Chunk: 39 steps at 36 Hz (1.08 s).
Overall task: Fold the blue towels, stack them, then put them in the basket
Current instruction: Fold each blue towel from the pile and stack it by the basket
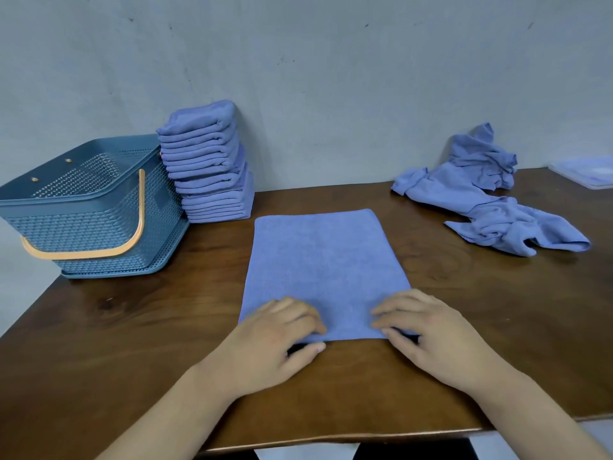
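Note:
A blue towel [323,267] lies flat on the brown table [132,327], folded into a long rectangle that runs away from me. My left hand [275,336] pinches its near left corner, fingers on top and thumb under the edge. My right hand [428,333] pinches the near right corner the same way. A tall stack of folded blue towels [207,164] stands at the back left against the wall. Next to it on the left sits the blue perforated basket [89,207] with an orange handle; no towel shows inside it.
A heap of crumpled blue towels [487,194] lies at the back right. A pale flat lid or tray [587,172] rests at the far right edge. The table's front edge runs just below my forearms. A grey wall closes the back.

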### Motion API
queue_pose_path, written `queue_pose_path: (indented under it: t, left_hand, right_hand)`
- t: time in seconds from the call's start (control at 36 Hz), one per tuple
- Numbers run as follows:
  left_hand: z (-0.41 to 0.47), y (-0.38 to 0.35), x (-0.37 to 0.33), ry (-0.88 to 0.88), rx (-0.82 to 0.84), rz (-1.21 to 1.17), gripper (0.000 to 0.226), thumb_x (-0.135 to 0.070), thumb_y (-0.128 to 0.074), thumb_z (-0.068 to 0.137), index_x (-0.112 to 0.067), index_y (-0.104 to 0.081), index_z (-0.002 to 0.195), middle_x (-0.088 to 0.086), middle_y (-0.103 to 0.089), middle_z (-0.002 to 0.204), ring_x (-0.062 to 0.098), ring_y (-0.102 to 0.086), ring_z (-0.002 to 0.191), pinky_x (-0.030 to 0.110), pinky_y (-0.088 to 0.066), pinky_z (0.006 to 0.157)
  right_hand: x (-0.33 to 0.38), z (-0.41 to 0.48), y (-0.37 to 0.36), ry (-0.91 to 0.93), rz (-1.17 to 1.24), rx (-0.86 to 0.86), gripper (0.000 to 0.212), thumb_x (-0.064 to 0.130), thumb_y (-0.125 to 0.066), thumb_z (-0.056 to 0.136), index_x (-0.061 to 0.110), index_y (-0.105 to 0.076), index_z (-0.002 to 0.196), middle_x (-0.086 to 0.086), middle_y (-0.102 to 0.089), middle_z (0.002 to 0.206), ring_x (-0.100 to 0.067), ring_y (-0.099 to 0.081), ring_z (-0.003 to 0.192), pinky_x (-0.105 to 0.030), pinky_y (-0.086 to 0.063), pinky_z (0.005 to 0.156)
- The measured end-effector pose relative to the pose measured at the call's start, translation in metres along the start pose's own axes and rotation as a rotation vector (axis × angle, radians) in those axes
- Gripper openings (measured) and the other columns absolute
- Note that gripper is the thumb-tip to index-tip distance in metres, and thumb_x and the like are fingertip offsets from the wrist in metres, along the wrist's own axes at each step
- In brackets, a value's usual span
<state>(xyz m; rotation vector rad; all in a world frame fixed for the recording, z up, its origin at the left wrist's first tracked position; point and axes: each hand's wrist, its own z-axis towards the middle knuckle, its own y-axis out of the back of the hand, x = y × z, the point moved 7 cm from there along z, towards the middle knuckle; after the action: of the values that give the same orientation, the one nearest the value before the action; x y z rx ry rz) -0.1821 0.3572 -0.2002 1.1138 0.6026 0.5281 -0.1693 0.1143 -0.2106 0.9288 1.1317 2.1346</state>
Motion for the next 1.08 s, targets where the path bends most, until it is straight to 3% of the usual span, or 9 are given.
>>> queue_pose_path:
  t: [0.08, 0.19, 0.36, 0.44, 0.56, 0.67, 0.83, 0.97, 1.08]
  left_hand:
    - [0.003, -0.008, -0.004, -0.012, 0.043, 0.036, 0.027, -0.049, -0.05, 0.11, -0.033, -0.067, 0.124, -0.022, -0.059, 0.121, 0.003, -0.054, 0.116, 0.026, -0.044, 0.1]
    - [0.001, -0.009, -0.002, -0.015, 0.032, 0.034, 0.024, -0.047, -0.053, 0.11, -0.036, -0.07, 0.12, -0.021, -0.059, 0.118, 0.003, -0.055, 0.111, 0.028, -0.047, 0.095]
    - [0.012, -0.005, -0.009, -0.062, -0.033, 0.135, 0.027, -0.053, -0.053, 0.108, -0.032, -0.071, 0.109, -0.018, -0.062, 0.107, 0.006, -0.058, 0.094, 0.025, -0.051, 0.078]
    - [0.021, -0.012, -0.017, -0.103, -0.043, 0.203, 0.03, -0.054, -0.05, 0.109, -0.032, -0.069, 0.108, -0.016, -0.061, 0.104, 0.009, -0.057, 0.091, 0.028, -0.052, 0.073]
    - [0.024, -0.018, -0.021, -0.115, -0.083, 0.259, 0.027, -0.043, -0.048, 0.113, -0.03, -0.067, 0.098, -0.013, -0.06, 0.097, 0.013, -0.056, 0.087, 0.032, -0.053, 0.072]
    - [0.024, -0.018, -0.014, -0.033, -0.107, 0.147, 0.024, -0.043, -0.049, 0.112, -0.03, -0.066, 0.102, -0.014, -0.06, 0.097, 0.011, -0.057, 0.09, 0.032, -0.053, 0.076]
    - [0.024, -0.021, -0.007, 0.091, -0.072, 0.001, 0.025, -0.048, -0.046, 0.112, -0.032, -0.063, 0.106, -0.019, -0.059, 0.104, 0.006, -0.055, 0.095, 0.033, -0.051, 0.086]
    - [0.027, -0.025, -0.011, 0.103, -0.048, 0.058, 0.037, -0.065, -0.046, 0.105, -0.034, -0.061, 0.115, -0.018, -0.056, 0.107, 0.005, -0.049, 0.095, 0.027, -0.046, 0.083]
    - [0.025, -0.024, -0.01, 0.089, -0.121, 0.118, 0.026, -0.052, -0.051, 0.107, -0.034, -0.068, 0.112, -0.015, -0.057, 0.101, 0.008, -0.05, 0.09, 0.031, -0.051, 0.078]
  right_hand:
    - [0.002, -0.001, -0.007, 0.064, -0.018, 0.037, 0.029, 0.025, -0.066, 0.102, 0.048, -0.075, 0.117, 0.035, -0.061, 0.13, 0.007, -0.055, 0.122, -0.02, -0.044, 0.093]
    - [0.005, -0.003, -0.007, 0.069, -0.038, 0.082, 0.038, 0.029, -0.051, 0.099, 0.05, -0.075, 0.119, 0.035, -0.06, 0.133, 0.006, -0.054, 0.123, -0.02, -0.044, 0.093]
    - [0.019, -0.004, -0.003, 0.114, -0.081, 0.082, 0.035, 0.028, -0.06, 0.091, 0.045, -0.08, 0.114, 0.028, -0.067, 0.127, 0.003, -0.06, 0.116, -0.014, -0.044, 0.086]
    - [0.025, -0.003, -0.001, 0.129, -0.093, 0.043, 0.03, 0.026, -0.064, 0.089, 0.042, -0.081, 0.107, 0.026, -0.07, 0.121, 0.001, -0.063, 0.109, -0.022, -0.054, 0.078]
    - [0.032, 0.005, -0.002, 0.139, -0.111, 0.04, 0.017, 0.045, -0.066, 0.094, 0.039, -0.075, 0.106, 0.026, -0.066, 0.111, -0.001, -0.061, 0.1, -0.024, -0.053, 0.076]
    - [0.036, 0.017, -0.012, 0.128, -0.169, 0.06, 0.04, 0.068, -0.057, 0.097, 0.04, -0.07, 0.123, 0.023, -0.061, 0.113, -0.003, -0.057, 0.099, -0.022, -0.049, 0.08]
    - [0.045, 0.029, -0.022, 0.152, -0.174, 0.018, 0.015, 0.047, -0.056, 0.103, 0.039, -0.069, 0.103, 0.02, -0.059, 0.109, -0.007, -0.056, 0.097, -0.028, -0.05, 0.079]
    - [0.041, 0.024, -0.023, 0.162, -0.185, -0.015, 0.02, 0.044, -0.054, 0.106, 0.033, -0.071, 0.108, 0.019, -0.063, 0.108, -0.007, -0.06, 0.097, -0.026, -0.052, 0.077]
    - [0.038, 0.022, -0.022, 0.146, -0.185, -0.011, 0.023, 0.047, -0.052, 0.108, 0.034, -0.071, 0.11, 0.021, -0.064, 0.108, -0.005, -0.061, 0.097, -0.024, -0.052, 0.075]
